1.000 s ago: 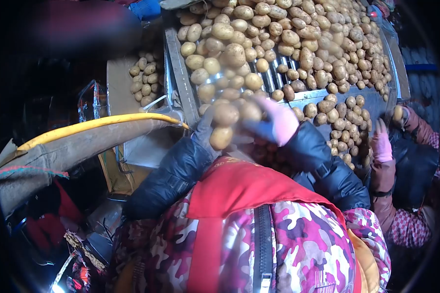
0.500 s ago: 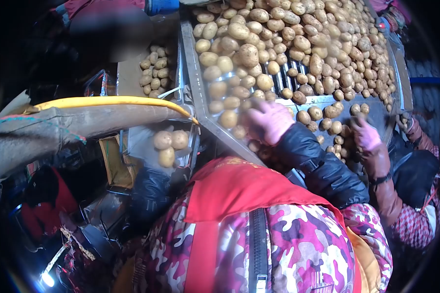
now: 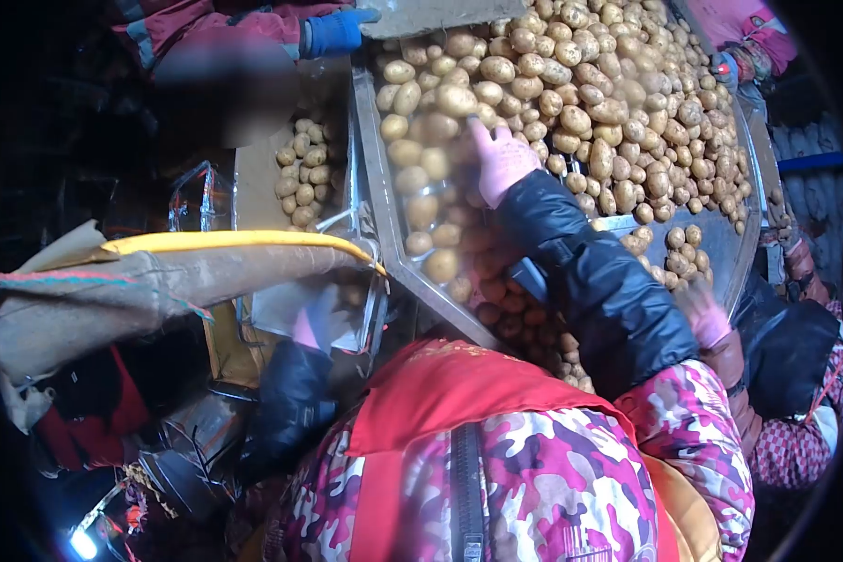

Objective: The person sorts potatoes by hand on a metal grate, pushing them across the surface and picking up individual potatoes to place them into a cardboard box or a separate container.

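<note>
The right hand (image 3: 506,167), in a pink glove below a dark, shiny sleeve, reaches over the wide metal-edged tray (image 3: 384,201) and touches the brown and yellowish potatoes (image 3: 498,69) heaped there, its fingers pointing toward the far end; whether they are closed on a potato cannot be told. The left hand (image 3: 320,320), in a blurred pink and bluish-grey glove, is well apart from the right, outside the tray's left edge, with its fingers spread open over a pale surface and a few potatoes (image 3: 351,294) near it. Just beyond, a long yellow strip (image 3: 244,241) runs along a thick grey bar (image 3: 84,318), and more potatoes lie in a cardboard-sided container (image 3: 258,183) left of the tray. Smaller potatoes (image 3: 688,251) sit on the bare metal at the near right of the tray, beside a co-worker's blurred hand (image 3: 702,314) in a pinkish glove. Another person's blue-gloved hand (image 3: 339,33) rests at a flat grey panel (image 3: 440,13) by the far left corner.
</note>
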Demonstrator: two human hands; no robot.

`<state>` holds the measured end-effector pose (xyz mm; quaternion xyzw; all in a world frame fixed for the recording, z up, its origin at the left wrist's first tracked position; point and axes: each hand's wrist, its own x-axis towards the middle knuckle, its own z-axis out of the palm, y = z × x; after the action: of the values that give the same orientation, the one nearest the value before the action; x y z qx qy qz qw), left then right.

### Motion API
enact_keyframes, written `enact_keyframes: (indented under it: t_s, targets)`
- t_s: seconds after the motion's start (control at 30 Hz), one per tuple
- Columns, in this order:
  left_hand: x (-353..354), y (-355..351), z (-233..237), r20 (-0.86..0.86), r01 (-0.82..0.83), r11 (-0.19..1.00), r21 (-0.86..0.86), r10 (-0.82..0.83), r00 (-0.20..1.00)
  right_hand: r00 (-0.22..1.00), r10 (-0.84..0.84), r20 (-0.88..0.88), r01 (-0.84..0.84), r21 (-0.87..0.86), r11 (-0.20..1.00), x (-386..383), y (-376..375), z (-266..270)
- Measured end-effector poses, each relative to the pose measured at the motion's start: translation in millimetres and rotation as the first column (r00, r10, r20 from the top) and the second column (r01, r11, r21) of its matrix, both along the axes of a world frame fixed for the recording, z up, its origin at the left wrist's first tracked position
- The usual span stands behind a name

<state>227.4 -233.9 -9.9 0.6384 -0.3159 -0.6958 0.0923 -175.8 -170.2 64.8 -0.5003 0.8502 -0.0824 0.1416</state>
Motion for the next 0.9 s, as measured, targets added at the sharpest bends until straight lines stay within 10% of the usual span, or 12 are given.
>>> enact_keyframes:
  t_s: [0.03, 0.07, 0.1, 0.2, 0.27, 0.37, 0.5, 0.6, 0.67, 0.73, 0.8, 0.9]
  targets:
    - [29, -7, -40, -0.312, 0.303, 0.946, -0.111, -0.323, 0.893, 0.995, -0.044, 0.085, 0.053, -0.1, 0.994, -3, 0, -16]
    - [-30, 8, 41, -0.209, 0.375, 0.923, -0.081, -0.384, 0.899, 0.982, -0.074, 0.173, 0.107, -0.194, 0.975, -6, 1, -23]
    - [-29, 8, 26, -0.481, 0.448, 0.888, -0.101, -0.438, 0.759, 0.958, -0.044, 0.283, 0.143, -0.341, 0.929, -8, 10, -30]
    - [-92, 32, 53, -0.686, 0.258, 0.929, 0.266, -0.006, 0.728, 0.799, 0.19, 0.571, -0.086, -0.204, 0.975, 4, 32, 7]
    - [-128, 46, 67, -0.654, 0.132, 0.945, 0.298, 0.102, 0.749, 0.716, 0.412, 0.563, -0.262, -0.331, 0.907, 12, 31, 16]
    - [-135, 47, 14, -0.732, 0.231, 0.892, 0.388, 0.146, 0.665, 0.961, 0.268, 0.061, -0.206, -0.486, 0.849, -7, -18, 12]
    - [-132, 53, 39, -0.651, 0.273, 0.93, 0.246, -0.05, 0.757, 0.878, 0.354, -0.323, -0.399, -0.083, 0.913, -36, -65, -16]
    - [-139, 48, 72, -0.285, 0.539, 0.604, -0.587, -0.777, 0.561, 0.926, 0.335, -0.174, -0.332, 0.052, 0.942, -23, -52, -3]
    - [-145, 47, 52, -0.604, 0.185, 0.918, 0.352, 0.072, 0.793, 0.978, 0.203, -0.038, -0.207, -0.205, 0.957, -21, -13, -5]
    - [-152, 48, 56, -0.608, 0.414, 0.906, -0.09, -0.379, 0.698, 0.967, 0.134, 0.217, -0.064, -0.304, 0.951, -12, 24, -10]
    - [-150, 40, 17, -0.807, 0.394, 0.829, 0.396, 0.11, 0.58, 0.937, 0.217, 0.275, -0.112, -0.352, 0.929, 12, 69, 3]
    - [-168, 44, 25, -0.695, 0.4, 0.769, 0.498, 0.08, 0.714, 0.882, 0.386, 0.272, -0.21, -0.506, 0.837, 9, 112, 6]
